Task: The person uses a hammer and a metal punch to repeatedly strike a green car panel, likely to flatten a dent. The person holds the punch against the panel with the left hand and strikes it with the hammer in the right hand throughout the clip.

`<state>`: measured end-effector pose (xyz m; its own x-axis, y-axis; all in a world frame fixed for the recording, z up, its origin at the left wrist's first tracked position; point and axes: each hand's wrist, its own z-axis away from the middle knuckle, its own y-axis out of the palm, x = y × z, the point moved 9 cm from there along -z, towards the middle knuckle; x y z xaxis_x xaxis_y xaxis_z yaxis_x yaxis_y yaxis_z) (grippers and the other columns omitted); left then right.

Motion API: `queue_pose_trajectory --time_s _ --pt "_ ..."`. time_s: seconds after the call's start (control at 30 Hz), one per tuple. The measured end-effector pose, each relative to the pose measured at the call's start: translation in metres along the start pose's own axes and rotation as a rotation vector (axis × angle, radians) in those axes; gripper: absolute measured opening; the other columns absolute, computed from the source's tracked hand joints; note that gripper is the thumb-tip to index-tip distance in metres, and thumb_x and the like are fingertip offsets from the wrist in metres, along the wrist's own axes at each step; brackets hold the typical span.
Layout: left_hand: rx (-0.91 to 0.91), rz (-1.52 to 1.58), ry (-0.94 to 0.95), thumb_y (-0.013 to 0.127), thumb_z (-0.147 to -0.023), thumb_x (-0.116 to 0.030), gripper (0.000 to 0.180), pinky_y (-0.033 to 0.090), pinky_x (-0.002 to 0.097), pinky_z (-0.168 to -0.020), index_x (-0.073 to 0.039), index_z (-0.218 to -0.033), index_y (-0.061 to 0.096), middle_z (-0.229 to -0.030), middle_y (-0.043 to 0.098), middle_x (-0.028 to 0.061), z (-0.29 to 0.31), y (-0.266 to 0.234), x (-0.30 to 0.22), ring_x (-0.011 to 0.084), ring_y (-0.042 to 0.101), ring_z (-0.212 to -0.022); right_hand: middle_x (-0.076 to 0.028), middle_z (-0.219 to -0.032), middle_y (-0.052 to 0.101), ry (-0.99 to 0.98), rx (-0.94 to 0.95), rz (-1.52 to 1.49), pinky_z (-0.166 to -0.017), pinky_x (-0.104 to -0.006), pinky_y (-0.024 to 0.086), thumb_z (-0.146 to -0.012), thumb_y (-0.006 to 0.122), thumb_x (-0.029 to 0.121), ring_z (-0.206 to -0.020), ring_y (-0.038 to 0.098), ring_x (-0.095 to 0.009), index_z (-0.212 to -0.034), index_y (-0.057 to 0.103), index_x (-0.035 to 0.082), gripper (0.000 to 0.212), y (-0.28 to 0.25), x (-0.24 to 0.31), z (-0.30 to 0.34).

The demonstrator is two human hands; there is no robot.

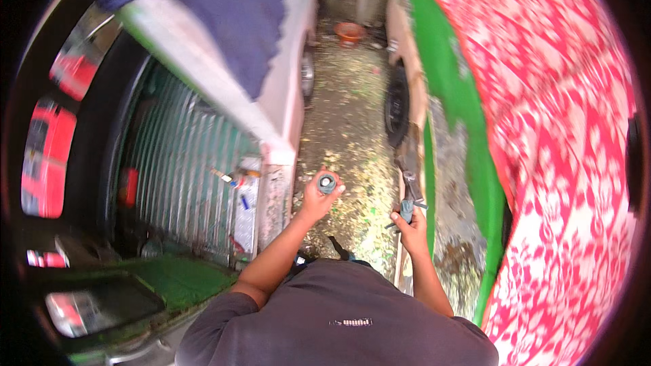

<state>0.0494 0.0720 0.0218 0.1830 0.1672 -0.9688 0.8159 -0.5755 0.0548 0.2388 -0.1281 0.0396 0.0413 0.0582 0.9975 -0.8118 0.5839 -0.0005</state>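
Note:
My left hand (317, 200) is wrapped round a dark, round-topped cylinder (327, 183) with a pale centre. It is held up over the ground between two vehicles, and its exact kind is unclear. To the right, my right hand (412, 230) grips a small grey-green object (407, 209) with dark, thin parts sticking out at its sides; blur hides what it is. This hand is close to the side of the right-hand vehicle. The two held things are apart.
On the left is a ribbed green truck bed (183, 169), with small items near its edge and a dark blue cloth (230, 13) draped above. At right, a red-and-white floral cloth (556, 163) covers a green vehicle (444, 61). An orange bowl (349, 32) sits far ahead on leaf-littered ground (346, 102).

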Motion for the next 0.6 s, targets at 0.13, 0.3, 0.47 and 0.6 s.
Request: queue_pose_trajectory --time_s 0.13,0.3,0.47,0.6 --pt "0.236 -0.065 0.192 0.078 -0.080 -0.007 0.019 0.050 0.0373 -0.092 -0.007 -0.092 0.064 -0.098 0.067 0.0030 -0.053 0.127 -0.048 0.0196 0.064 -0.098 0.003 -0.079 0.060 -0.018 -0.233 0.040 -0.062 -0.0232 0.042 -0.085 0.077 0.007 -0.069 0.052 -0.006 -0.092 0.064 0.004 0.015 -0.103 0.008 0.025" --pt "0.595 -0.003 -0.118 0.076 -0.084 -0.007 0.015 0.050 0.0339 -0.075 -0.006 -0.087 0.061 -0.085 0.063 0.0019 -0.046 0.228 0.019 0.0141 0.060 -0.079 0.003 -0.075 0.059 0.066 -0.555 -0.022 -0.059 -0.0242 0.040 -0.083 0.076 0.007 -0.065 0.050 -0.005 -0.088 0.062 0.003 0.016 -0.159 -0.016 0.105" --pt "0.724 0.069 -0.020 0.076 -0.082 -0.005 0.017 0.047 0.0292 -0.064 -0.005 -0.080 0.059 -0.073 0.059 -0.0004 -0.050 0.305 0.032 0.0079 0.054 -0.070 0.003 -0.072 0.056 0.104 -0.892 -0.004 -0.057 -0.0249 0.040 -0.082 0.073 0.008 -0.063 0.048 -0.006 -0.088 0.060 0.002 0.015 -0.184 -0.042 0.171" --pt "0.849 0.179 0.015 0.077 -0.081 -0.004 0.020 0.045 0.0271 -0.061 -0.005 -0.076 0.058 -0.070 0.057 -0.0021 -0.049 0.354 0.043 0.0063 0.051 -0.067 0.003 -0.068 0.054 0.112 -1.141 -0.012 -0.051 -0.0250 0.038 -0.083 0.070 0.007 -0.057 0.046 -0.005 -0.089 0.058 0.003 0.014 -0.172 -0.041 0.200"
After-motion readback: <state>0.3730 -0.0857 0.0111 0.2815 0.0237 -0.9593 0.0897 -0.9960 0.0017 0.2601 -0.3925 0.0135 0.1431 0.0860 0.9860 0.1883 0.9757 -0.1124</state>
